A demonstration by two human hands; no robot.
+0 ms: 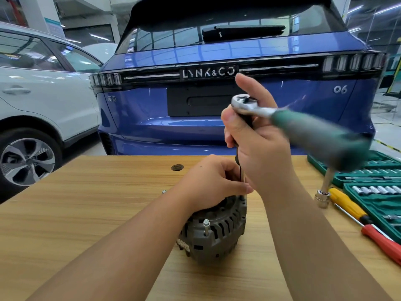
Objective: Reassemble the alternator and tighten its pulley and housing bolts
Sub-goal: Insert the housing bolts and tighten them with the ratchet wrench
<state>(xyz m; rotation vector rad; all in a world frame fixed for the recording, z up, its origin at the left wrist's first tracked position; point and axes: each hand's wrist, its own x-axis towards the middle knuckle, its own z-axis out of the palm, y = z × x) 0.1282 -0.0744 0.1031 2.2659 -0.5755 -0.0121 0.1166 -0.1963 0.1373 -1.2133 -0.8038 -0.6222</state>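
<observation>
White car (32,88) far left, blue car (217,94) behind the wooden surface (86,213). A loose bolt (164,191) stands on the surface just left of the left hand (208,183). Left hand rests on top of the alternator (214,231), fingers curled in a narrow grip around the lower end of the extension bar (240,170) where it meets the housing. Alternator sits mid-surface, near the front edge — one housing bolt (206,224) sticks up, not seated, on its near-left side. Right hand (256,135) is above the left, grip closed on the upper extension bar just under the ratchet (282,118) head; index finger points up behind the head. Ratchet's green handle runs out to the right, blurred. Right of it — a socket on a short bar (324,194) standing on the surface, a yellow screwdriver (347,205), a red screwdriver (382,240), and the open green socket case (377,192) at the right edge.
</observation>
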